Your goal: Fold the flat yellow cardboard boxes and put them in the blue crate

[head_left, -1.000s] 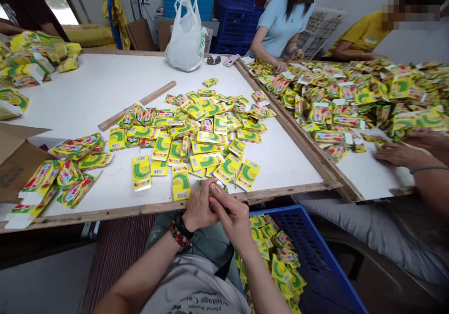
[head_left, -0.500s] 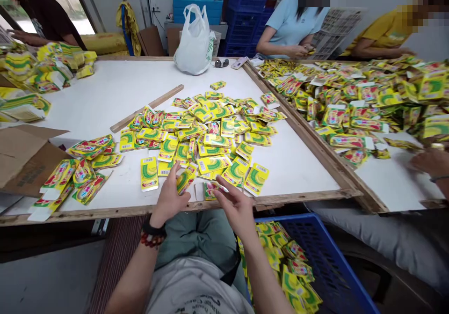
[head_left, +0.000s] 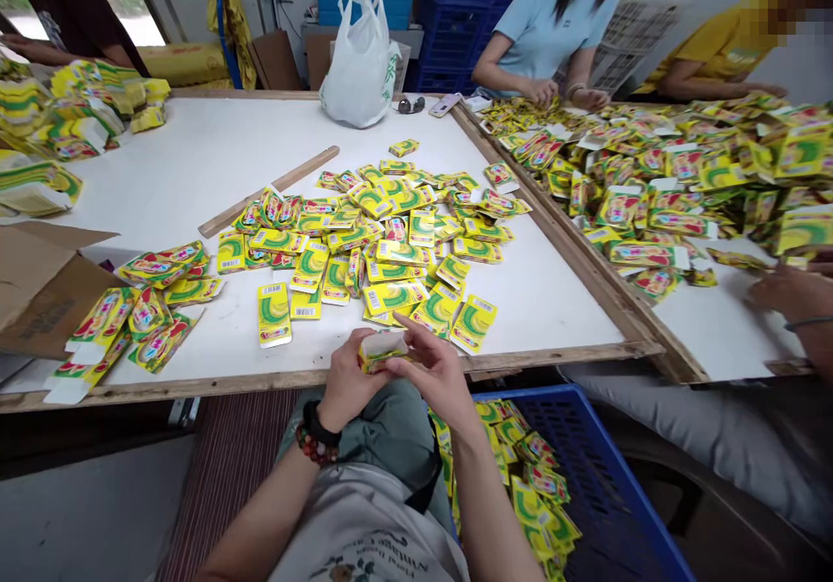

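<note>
At the table's front edge, my left hand [head_left: 351,380] is closed around a small yellow-and-green carton [head_left: 376,358]. The carton's white end flap stands up toward the far side. From the other side, my right hand [head_left: 435,372] has its thumb and fingers at the same carton, close to the flap. What the carton contains cannot be seen. Just beyond both hands spreads a pile of similar cartons [head_left: 395,294], lying at many angles. One carton [head_left: 274,314] lies apart, to the left of my hands.
A wooden strip [head_left: 270,190] and a white plastic bag [head_left: 357,70] are on the table. An open cardboard box [head_left: 52,296] stands left, beside more cartons [head_left: 160,339]. Below right, a blue crate [head_left: 599,469] holds cartons. Co-workers sit behind a wooden divider [head_left: 566,244], among heaped packets.
My hands have come together at the table edge. The carton lying flat by my right hand is gone from that spot, and a carton with its white flap raised is now between both hands.
</note>
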The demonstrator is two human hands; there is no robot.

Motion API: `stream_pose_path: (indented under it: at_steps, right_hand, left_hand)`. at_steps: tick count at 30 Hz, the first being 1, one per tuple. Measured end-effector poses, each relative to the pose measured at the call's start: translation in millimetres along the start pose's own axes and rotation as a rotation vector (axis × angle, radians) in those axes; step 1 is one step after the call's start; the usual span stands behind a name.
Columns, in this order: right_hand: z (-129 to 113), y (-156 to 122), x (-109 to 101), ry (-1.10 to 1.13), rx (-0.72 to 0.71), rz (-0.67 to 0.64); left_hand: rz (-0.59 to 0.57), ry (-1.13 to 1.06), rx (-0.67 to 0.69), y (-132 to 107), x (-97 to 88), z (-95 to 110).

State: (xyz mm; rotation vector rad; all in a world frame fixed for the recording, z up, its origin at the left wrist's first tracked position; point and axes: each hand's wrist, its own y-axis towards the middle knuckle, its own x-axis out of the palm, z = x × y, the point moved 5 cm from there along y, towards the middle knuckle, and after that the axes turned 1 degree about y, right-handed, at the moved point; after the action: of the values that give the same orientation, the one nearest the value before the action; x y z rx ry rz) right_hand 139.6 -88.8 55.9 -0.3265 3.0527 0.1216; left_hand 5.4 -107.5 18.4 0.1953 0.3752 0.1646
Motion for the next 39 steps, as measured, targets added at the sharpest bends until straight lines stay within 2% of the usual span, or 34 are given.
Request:
stream_pose_path:
  at_steps: [2, 5, 8, 10, 12, 15, 18, 21, 23, 25, 27, 29, 31, 32, 34, 37, 39]
  right_hand:
    - [-12, -11, -3, -0.178, -0.184, -0.056]
    - [-30, -36, -1, -0.342, -0.475, -0.055]
    - [-38, -55, 6, -0.396, -0.604, 0.013]
    - [-38, -60, 10, -0.435, -0.565, 0.100]
    - [-36, -59, 13, -0.483, -0.463, 0.156]
    - [-32, -55, 18, -0.507, -0.381, 0.140]
    - [-26, -51, 16, -0.467, -0.341, 0.137]
    - [-13, -44, 7, -0.326, -0.175, 0.148]
    - [-1, -39, 4, -0.179, -0.062, 0.101]
    - [8, -33, 2, -0.018, 0.008, 0.053]
    - [16, -27, 1, 0.137, 0.078, 0.036]
    - [23, -22, 3, 0.285, 0.189, 0.048]
    - [26, -18, 6, 0.401, 0.285, 0.067]
    - [24, -17, 7, 0.434, 0.300, 0.075]
    - [16, -16, 7, 0.385, 0.237, 0.070]
    - [-1, -19, 4, 0.092, 0.020, 0.065]
    - [-6, -22, -1, -0.083, -0.056, 0.120]
  left_hand:
    - [-0.004, 0.050, 0.157, 1, -2.6, 4]
    - [0.239, 0.110, 0.386, -5, -12.3, 8]
    - [0.420, 0.008, 0.547, -17, -9.2, 7]
    - [0.459, -0.117, 0.576, -22, -2.8, 4]
    - [0.461, -0.193, 0.554, -24, 3.2, 2]
    - [0.441, -0.168, 0.514, -23, 6.3, 6]
    - [0.340, -0.030, 0.477, -16, 7.3, 16]
    - [0.159, 0.067, 0.453, -12, 13.5, 23]
    - [0.091, 0.097, 0.393, -14, 18.8, 22]
    - [0.114, 0.144, 0.321, -18, 22.2, 18]
    - [0.190, 0.197, 0.311, -23, 23.6, 13]
    - [0.249, 0.218, 0.368, -27, 24.5, 11]
    - [0.254, 0.202, 0.452, -28, 25.9, 10]
    - [0.241, 0.182, 0.488, -27, 26.4, 11]
    - [0.192, 0.114, 0.519, -24, 26.9, 11]
    - [0.068, 0.039, 0.416, -20, 28.9, 9]
    - [-0.055, 0.064, 0.329, -20, 33.2, 7]
